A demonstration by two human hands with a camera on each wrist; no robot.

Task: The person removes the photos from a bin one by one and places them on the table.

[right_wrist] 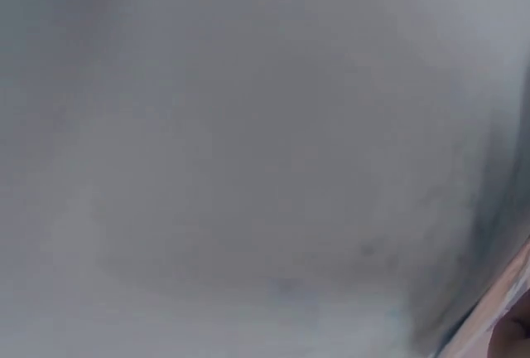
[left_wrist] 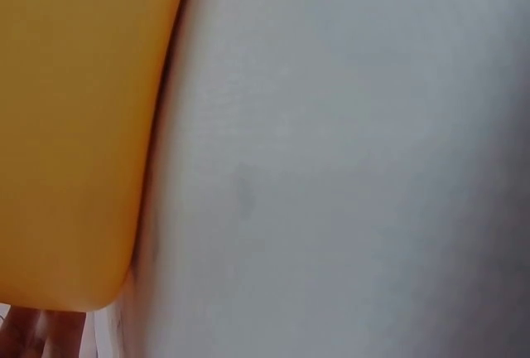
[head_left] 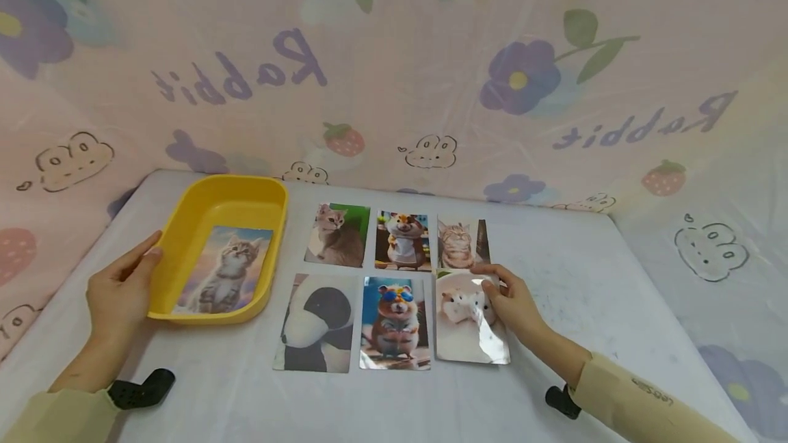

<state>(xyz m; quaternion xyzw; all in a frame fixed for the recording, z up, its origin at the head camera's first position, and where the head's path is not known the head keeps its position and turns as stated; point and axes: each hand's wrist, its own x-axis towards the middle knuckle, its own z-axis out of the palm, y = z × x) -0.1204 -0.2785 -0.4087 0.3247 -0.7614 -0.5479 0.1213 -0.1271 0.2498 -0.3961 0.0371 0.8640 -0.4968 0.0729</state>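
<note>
My left hand [head_left: 126, 286] grips the left wall of a yellow plastic tray [head_left: 280, 224], thumb over the rim. In the left wrist view the tray's yellow side [left_wrist: 74, 126] fills the left, with fingertips [left_wrist: 62, 337] below it. Inside the tray lies a kitten picture card [head_left: 224, 272]. At the right end of the front row, my right hand [head_left: 514, 303] pinches the upper right edge of a glossy card with two white hamsters [head_left: 462, 327]. Its index finger reaches over the lower edge of a card with a squinting cat [head_left: 455, 245].
Beside the hamster card lie a sunglasses hamster card [head_left: 397, 323] and a black-and-white plush card [head_left: 314, 323]. Behind them are an apron hamster card [head_left: 403, 241] and a brown cat card [head_left: 338, 234]. A white cloth covers the table [head_left: 572, 272]; a printed curtain [head_left: 394, 87] hangs behind.
</note>
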